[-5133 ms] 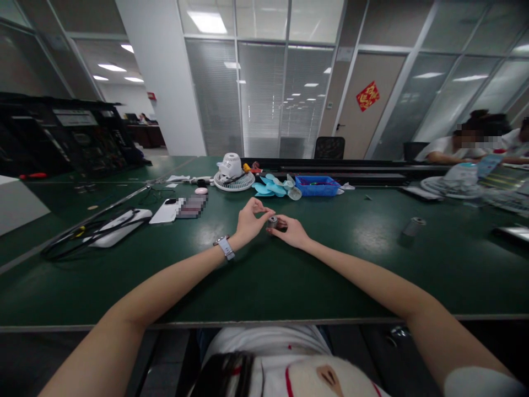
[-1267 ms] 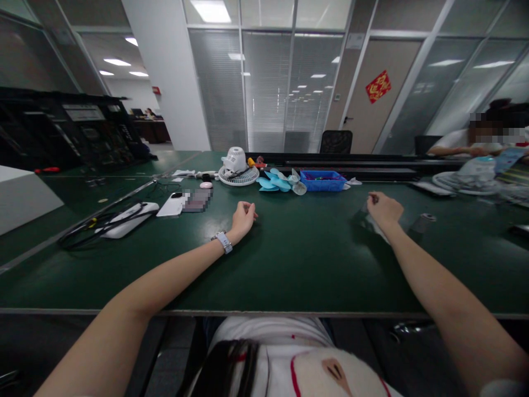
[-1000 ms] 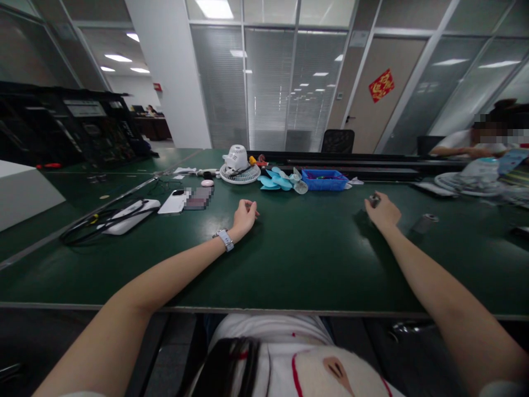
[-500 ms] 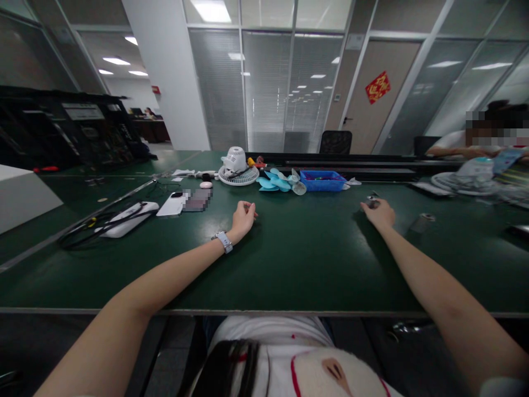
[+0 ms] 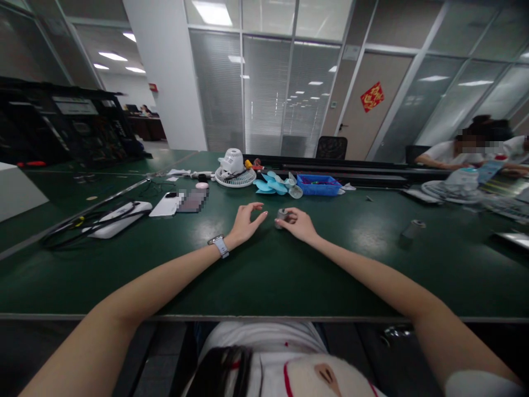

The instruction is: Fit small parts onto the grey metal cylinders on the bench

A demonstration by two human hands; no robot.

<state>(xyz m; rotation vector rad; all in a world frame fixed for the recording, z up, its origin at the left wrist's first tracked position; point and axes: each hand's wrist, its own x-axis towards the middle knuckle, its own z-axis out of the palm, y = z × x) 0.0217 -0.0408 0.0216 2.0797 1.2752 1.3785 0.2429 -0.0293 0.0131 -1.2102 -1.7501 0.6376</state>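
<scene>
My right hand [image 5: 301, 225] is closed around a small grey metal cylinder [image 5: 281, 219] that has a narrower knob on top. The cylinder is upright, at or just above the green table; I cannot tell whether it touches. Just left of it is my left hand [image 5: 247, 225], with thumb and fingers apart and nothing between them. A watch with a pale strap [image 5: 221, 246] is on that wrist. A second grey metal cylinder [image 5: 413, 229] stands, slightly blurred, on the table to the right of my right hand.
Behind my hands are a white fan body [image 5: 235, 168], light-blue fan blades [image 5: 270, 184] and a blue tray [image 5: 319, 186]. A white phone [image 5: 166, 205] and a white power bank-like block with black cables [image 5: 119, 221] lie left. Another person [image 5: 444, 153] sits at far right.
My right hand has moved left with the metal cylinder, from the right side of the table to beside my left hand. My left hand's fingers have spread apart. The view has shifted slightly.
</scene>
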